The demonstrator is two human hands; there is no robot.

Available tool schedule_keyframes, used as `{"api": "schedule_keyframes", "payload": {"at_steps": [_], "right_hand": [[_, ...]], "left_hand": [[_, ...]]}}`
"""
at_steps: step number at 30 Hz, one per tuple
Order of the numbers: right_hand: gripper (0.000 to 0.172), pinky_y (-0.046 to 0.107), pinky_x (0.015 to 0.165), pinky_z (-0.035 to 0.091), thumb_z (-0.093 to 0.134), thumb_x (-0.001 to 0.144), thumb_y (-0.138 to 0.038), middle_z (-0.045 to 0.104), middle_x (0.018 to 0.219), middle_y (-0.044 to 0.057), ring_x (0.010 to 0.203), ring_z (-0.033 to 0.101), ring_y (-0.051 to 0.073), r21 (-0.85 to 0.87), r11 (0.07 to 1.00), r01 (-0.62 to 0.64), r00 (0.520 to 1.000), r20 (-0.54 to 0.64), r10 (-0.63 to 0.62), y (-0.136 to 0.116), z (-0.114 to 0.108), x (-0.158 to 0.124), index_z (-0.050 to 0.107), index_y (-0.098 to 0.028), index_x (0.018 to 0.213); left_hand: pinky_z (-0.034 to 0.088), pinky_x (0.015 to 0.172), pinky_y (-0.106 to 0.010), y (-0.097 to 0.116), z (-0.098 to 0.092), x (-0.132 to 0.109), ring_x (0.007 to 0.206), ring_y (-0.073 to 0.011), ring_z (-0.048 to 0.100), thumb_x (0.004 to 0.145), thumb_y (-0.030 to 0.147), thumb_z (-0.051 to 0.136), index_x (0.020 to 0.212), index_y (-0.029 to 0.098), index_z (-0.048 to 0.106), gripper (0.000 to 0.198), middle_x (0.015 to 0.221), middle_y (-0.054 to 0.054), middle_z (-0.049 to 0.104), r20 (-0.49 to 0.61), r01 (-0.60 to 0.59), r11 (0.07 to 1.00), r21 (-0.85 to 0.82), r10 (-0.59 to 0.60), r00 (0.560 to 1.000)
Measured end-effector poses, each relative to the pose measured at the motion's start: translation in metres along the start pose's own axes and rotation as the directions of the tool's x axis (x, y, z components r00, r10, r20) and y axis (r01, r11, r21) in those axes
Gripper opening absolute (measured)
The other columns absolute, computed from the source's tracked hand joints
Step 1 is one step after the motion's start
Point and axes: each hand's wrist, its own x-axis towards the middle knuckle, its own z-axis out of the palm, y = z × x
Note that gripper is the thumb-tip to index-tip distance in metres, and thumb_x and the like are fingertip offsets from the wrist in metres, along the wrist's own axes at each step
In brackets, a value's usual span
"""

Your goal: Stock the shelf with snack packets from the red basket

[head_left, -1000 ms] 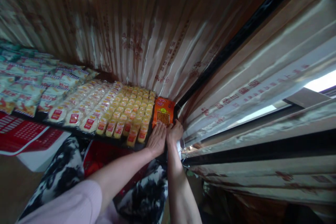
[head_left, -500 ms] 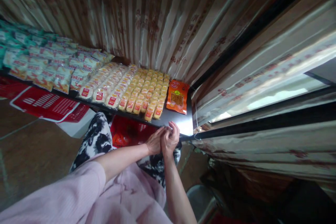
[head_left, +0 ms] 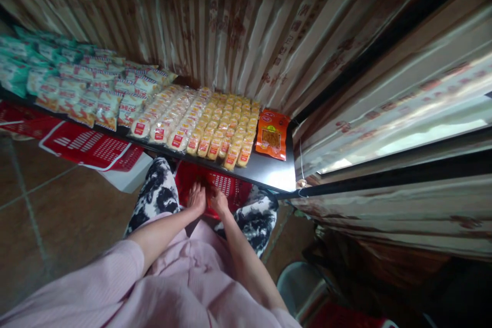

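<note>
Both my hands are over a red plastic basket (head_left: 244, 190) between my knees, under the shelf's front edge. My left hand (head_left: 197, 199) lies with its fingers stretched forward and holds nothing I can see. Just to its right, my right hand (head_left: 219, 201) has curled fingers; whatever may be in them is hidden. Something dark and orange shows low in the basket around the hands, too dim to name. Above on the black shelf (head_left: 271, 171) lies an orange snack packet (head_left: 272, 135), beside rows of small yellow-wrapped snacks (head_left: 226, 123).
White-wrapped round snacks (head_left: 179, 138), white bags (head_left: 103, 107) and green bags (head_left: 13, 74) fill the shelf leftward. Another red basket (head_left: 88, 146) rests above a white box (head_left: 128, 174). A pleated curtain (head_left: 238, 25) hangs behind; a bucket-like container (head_left: 298, 282) stands at lower right.
My hands were together near the shelf's front right edge. They have moved left and down to the red basket and come apart. The view has shifted slightly, moving the shelf rightward.
</note>
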Motion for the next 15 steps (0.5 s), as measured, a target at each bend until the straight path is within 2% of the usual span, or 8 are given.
{"api": "schedule_keyframes", "payload": {"at_steps": [3,6,9,12,15], "right_hand": [[0.048,0.033,0.094,0.047,0.052,0.078,-0.010,0.066,0.120,0.010,0.110,0.062,0.024,-0.042,0.999,-0.019,0.998,0.064,0.022,-0.001,0.013,0.012,0.058,-0.017,0.125],[0.053,0.033,0.095,0.047,0.053,0.077,-0.009,0.063,0.125,0.011,0.113,0.061,0.024,-0.082,0.996,-0.027,0.993,0.116,0.037,0.003,0.022,0.021,0.055,-0.019,0.129],[0.054,0.032,0.097,0.046,0.053,0.079,-0.011,0.060,0.130,0.012,0.116,0.059,0.024,-0.118,0.992,-0.032,0.986,0.157,0.051,0.008,0.027,0.028,0.050,-0.017,0.133],[0.050,0.029,0.095,0.046,0.053,0.082,-0.013,0.060,0.129,0.012,0.116,0.058,0.023,-0.143,0.990,-0.022,0.982,0.184,0.048,0.014,0.030,0.033,0.051,-0.017,0.132],[0.039,0.028,0.095,0.045,0.053,0.085,-0.015,0.062,0.125,0.010,0.115,0.058,0.022,-0.160,0.987,-0.006,0.981,0.190,0.037,0.019,0.033,0.039,0.058,-0.018,0.123]], "left_hand": [[0.027,0.112,-0.043,-0.013,-0.009,0.012,0.139,-0.0295,0.030,0.081,0.006,0.039,0.125,0.007,0.052,0.046,0.143,-0.019,0.043,0.005,0.102,0.995,0.020,-0.102,0.995],[0.037,0.105,-0.036,-0.023,-0.010,0.019,0.128,-0.0273,0.047,0.079,0.005,0.042,0.124,0.006,0.053,0.047,0.129,-0.020,0.056,0.100,0.138,0.990,-0.008,-0.136,0.986],[0.044,0.096,-0.035,-0.028,-0.005,0.021,0.111,-0.0271,0.060,0.079,0.007,0.045,0.121,0.007,0.056,0.044,0.110,-0.019,0.067,0.201,0.185,0.982,-0.026,-0.176,0.964],[0.044,0.095,-0.036,-0.027,-0.003,0.026,0.112,-0.0286,0.060,0.083,0.013,0.046,0.119,0.008,0.058,0.039,0.110,-0.018,0.068,0.238,0.225,0.972,-0.061,-0.205,0.949],[0.047,0.089,-0.035,-0.026,-0.005,0.036,0.108,-0.0302,0.062,0.087,0.022,0.048,0.109,0.011,0.065,0.030,0.108,-0.017,0.069,0.262,0.269,0.956,-0.120,-0.231,0.937]]}}
